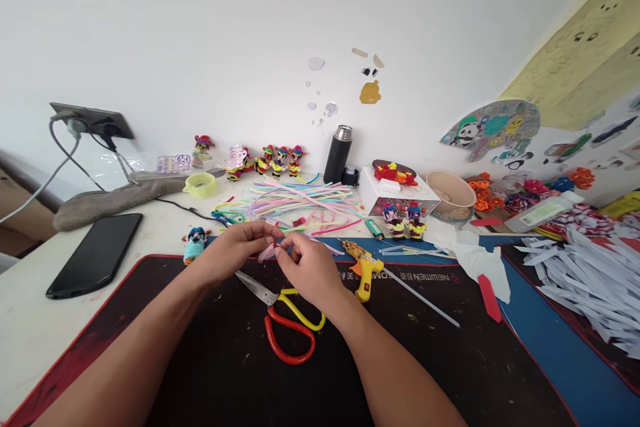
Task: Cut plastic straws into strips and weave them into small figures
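Observation:
My left hand (245,245) and my right hand (313,267) meet over the back of the black mat, both with fingers pinched. Between their fingertips is a pale pink-lilac pipe cleaner (267,253), bent into a small shape that my fingers partly cover. Just below the hands lie scissors (274,300) with one red and one yellow handle, blades toward the upper left. To the right of my right hand rests a yellow glue gun (369,275) with a clear glue stick (425,299) sticking out of its back. A small turquoise figure (195,244) sits left of my left hand.
Behind the hands spreads a pile of pastel pipe cleaners (305,200). A black thermos (338,155), several small figures (280,159) and a white box (373,193) line the wall. At left lies a black phone (95,255); at right, a heap of white paper strips (590,283).

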{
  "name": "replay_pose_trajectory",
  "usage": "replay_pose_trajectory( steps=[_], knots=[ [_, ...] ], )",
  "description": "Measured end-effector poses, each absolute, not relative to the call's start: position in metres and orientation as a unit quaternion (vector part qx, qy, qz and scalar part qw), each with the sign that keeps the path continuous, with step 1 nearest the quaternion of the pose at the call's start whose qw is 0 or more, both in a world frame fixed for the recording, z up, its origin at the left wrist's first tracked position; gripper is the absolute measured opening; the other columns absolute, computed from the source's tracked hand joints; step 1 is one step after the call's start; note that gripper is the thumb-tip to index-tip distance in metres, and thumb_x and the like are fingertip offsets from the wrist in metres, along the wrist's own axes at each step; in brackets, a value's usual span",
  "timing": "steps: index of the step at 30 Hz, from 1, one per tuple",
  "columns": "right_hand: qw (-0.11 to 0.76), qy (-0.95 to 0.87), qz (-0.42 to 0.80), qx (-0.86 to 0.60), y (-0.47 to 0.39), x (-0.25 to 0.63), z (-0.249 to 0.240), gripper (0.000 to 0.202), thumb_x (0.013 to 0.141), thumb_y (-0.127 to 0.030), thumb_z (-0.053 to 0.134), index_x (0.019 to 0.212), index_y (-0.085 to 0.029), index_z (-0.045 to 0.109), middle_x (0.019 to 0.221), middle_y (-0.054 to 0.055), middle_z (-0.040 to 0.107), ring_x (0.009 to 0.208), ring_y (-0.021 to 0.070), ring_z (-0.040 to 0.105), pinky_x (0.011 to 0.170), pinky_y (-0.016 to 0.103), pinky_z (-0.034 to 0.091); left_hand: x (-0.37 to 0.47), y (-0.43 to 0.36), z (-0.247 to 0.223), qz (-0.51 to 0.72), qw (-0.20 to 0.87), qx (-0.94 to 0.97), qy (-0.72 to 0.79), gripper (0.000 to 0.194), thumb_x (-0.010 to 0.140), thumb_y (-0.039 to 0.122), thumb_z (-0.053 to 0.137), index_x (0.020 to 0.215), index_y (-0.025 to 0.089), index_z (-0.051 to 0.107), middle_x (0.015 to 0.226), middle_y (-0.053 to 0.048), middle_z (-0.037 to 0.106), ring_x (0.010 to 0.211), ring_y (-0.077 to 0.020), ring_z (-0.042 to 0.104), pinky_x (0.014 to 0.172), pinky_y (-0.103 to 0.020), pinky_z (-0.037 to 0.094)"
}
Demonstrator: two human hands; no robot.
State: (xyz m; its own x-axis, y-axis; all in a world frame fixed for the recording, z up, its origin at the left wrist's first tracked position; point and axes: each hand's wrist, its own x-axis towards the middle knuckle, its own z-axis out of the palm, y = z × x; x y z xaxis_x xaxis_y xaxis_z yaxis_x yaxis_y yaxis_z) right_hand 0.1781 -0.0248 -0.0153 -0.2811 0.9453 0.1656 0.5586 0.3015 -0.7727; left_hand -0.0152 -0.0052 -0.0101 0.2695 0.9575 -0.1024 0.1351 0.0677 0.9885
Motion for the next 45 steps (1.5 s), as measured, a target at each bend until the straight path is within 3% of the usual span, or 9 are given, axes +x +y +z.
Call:
replay_pose_trajectory(
  steps=[9,14,17,24,29,37,45],
  knots=[
    [0.304,-0.753,0.289,-0.507,-0.025,0.178,-0.017,0.008,0.094,-0.026,0.063,0.089,-0.023,0.069,0.069,-0.003,0.068,0.057,0.0143,0.054,0.059,0.028,0.033,-0.012,-0.006,-0.006,0.349,0.496,0.618,0.5,0.027,0.075,0.037,0.072,0.093,0.021,0.083,0.085,-0.004,0.079,0.074,-0.0216,0.066,0.069,-0.029,0.05],
    [0.301,-0.76,0.282,-0.503,-0.025,0.178,-0.019,0.009,0.095,-0.026,0.062,0.095,-0.023,0.07,0.066,-0.003,0.065,0.057,0.0152,0.053,0.059,0.028,0.031,-0.009,-0.006,-0.006,0.369,0.507,0.594,0.504,0.032,0.072,0.04,0.077,0.096,0.02,0.079,0.076,-0.003,0.075,0.066,-0.02,0.062,0.061,-0.028,0.048],
    [0.299,-0.758,0.283,-0.506,-0.024,0.178,-0.019,0.009,0.096,-0.027,0.062,0.096,-0.023,0.071,0.066,-0.002,0.064,0.06,0.0158,0.054,0.06,0.028,0.032,-0.01,-0.005,-0.006,0.41,0.489,0.577,0.51,0.035,0.069,0.043,0.084,0.095,0.02,0.078,0.088,-0.005,0.076,0.076,-0.0213,0.065,0.066,-0.028,0.049],
    [0.319,-0.727,0.332,-0.51,-0.022,0.179,-0.021,0.016,0.096,-0.037,0.066,0.103,-0.023,0.071,0.063,-0.005,0.059,0.058,0.0151,0.053,0.06,0.028,0.032,-0.014,-0.004,-0.006,0.423,0.505,0.551,0.512,0.04,0.065,0.046,0.089,0.092,0.018,0.081,0.091,-0.007,0.078,0.081,-0.0229,0.066,0.075,-0.032,0.05],
    [0.332,-0.72,0.345,-0.503,-0.021,0.179,-0.023,0.016,0.096,-0.036,0.065,0.103,-0.022,0.071,0.062,-0.005,0.057,0.057,0.0145,0.051,0.06,0.028,0.033,-0.012,-0.005,-0.008,0.394,0.513,0.572,0.504,0.037,0.068,0.047,0.083,0.092,0.018,0.082,0.092,-0.008,0.08,0.088,-0.0273,0.068,0.083,-0.036,0.05],
    [0.327,-0.726,0.337,-0.503,-0.021,0.177,-0.023,0.011,0.095,-0.032,0.065,0.096,-0.022,0.069,0.063,-0.005,0.057,0.057,0.014,0.05,0.059,0.028,0.031,-0.008,-0.005,-0.01,0.381,0.48,0.601,0.513,0.031,0.071,0.045,0.076,0.09,0.02,0.081,0.088,-0.005,0.08,0.084,-0.0268,0.069,0.078,-0.034,0.05],
    [0.325,-0.728,0.338,-0.5,-0.022,0.176,-0.027,0.01,0.094,-0.03,0.065,0.094,-0.021,0.068,0.062,-0.006,0.056,0.056,0.013,0.048,0.058,0.027,0.031,-0.008,-0.005,-0.015,0.338,0.434,0.65,0.525,0.039,0.079,0.047,0.062,0.099,0.02,0.081,0.095,-0.005,0.081,0.09,-0.0279,0.071,0.081,-0.035,0.052]
  ],
)
